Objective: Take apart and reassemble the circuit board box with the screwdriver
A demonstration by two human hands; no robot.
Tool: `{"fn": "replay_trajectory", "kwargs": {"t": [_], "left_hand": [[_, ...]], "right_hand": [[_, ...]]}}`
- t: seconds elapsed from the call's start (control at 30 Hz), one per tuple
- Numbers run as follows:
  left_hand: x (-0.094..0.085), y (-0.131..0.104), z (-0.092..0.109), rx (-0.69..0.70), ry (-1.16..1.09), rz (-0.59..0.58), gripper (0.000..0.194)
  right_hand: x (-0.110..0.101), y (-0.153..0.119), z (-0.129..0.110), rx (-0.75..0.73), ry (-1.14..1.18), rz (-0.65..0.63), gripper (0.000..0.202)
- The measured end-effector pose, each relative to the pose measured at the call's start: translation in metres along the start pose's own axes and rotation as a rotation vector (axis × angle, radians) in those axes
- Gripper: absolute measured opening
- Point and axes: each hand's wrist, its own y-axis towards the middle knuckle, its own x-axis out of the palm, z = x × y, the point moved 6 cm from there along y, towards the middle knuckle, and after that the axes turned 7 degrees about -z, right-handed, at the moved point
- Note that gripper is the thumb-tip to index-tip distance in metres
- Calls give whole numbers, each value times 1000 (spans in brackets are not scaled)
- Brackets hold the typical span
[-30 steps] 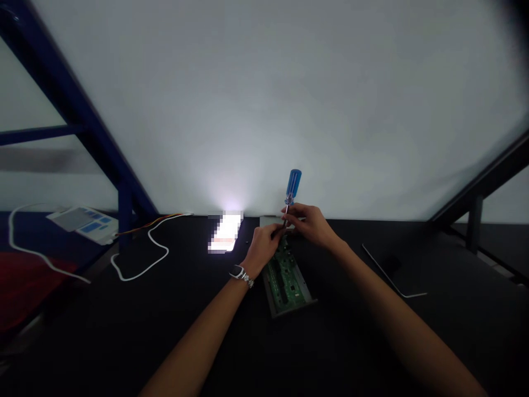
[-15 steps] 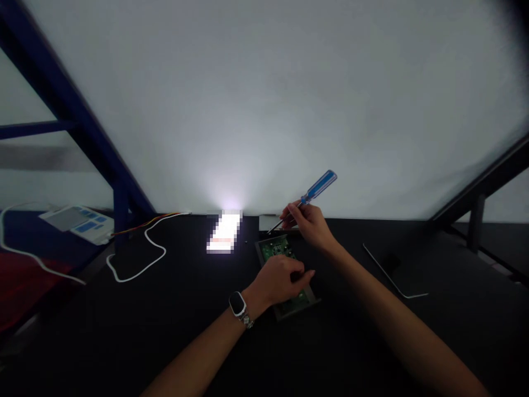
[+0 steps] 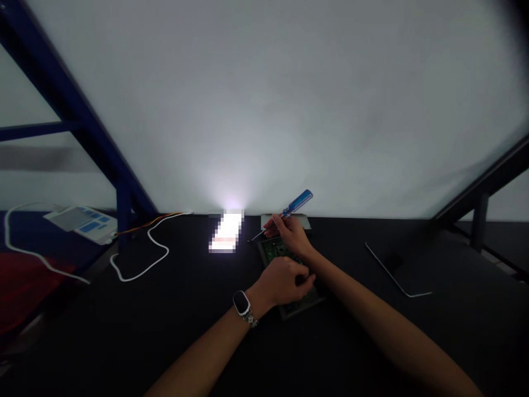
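Observation:
My right hand [image 3: 290,231] grips a screwdriver [image 3: 298,202] with a clear blue handle. Its thin shaft slants down to the left, and the tip is on or just above the black table, left of a circuit board [image 3: 278,249]. The green board sits in a dark, shallow metal frame. Across the middle of this board lies my left hand [image 3: 285,280], its fingers curled and thumb near them. Whatever is between those fingertips, if anything, is too small to make out. A watch [image 3: 241,302] is on the left wrist.
A bright pixelated panel [image 3: 227,231] glows on the table against the wall. A pale flat piece [image 3: 305,222] lies behind the right hand. Further left are a white cable [image 3: 167,251] and a white-and-blue device [image 3: 85,225]. An L-shaped metal rod [image 3: 386,274] lies at the right.
My right hand has moved left and slightly down with the screwdriver, bringing its tip from the board's far edge to the table beside it. My left hand has stayed over the board.

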Motion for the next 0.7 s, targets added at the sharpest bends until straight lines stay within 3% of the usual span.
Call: {"fn": "replay_trajectory", "kwargs": {"t": [0.27,0.37,0.57,0.7], "left_hand": [[-1,-1,3,17,4,18,39],[-13,-3,0,18,-15,94,36],[-61,-10,-47,-201,-128,375,11],[-61,-13,-75,-225,-104,276,21]], "right_hand": [[-22,-8,-15,42,10,115,53],[-36,-19,-24,47,15,146,55],[-67,-51,-25,32,87,228,51],[-78,-64,-18,42,116,269,51]]}}
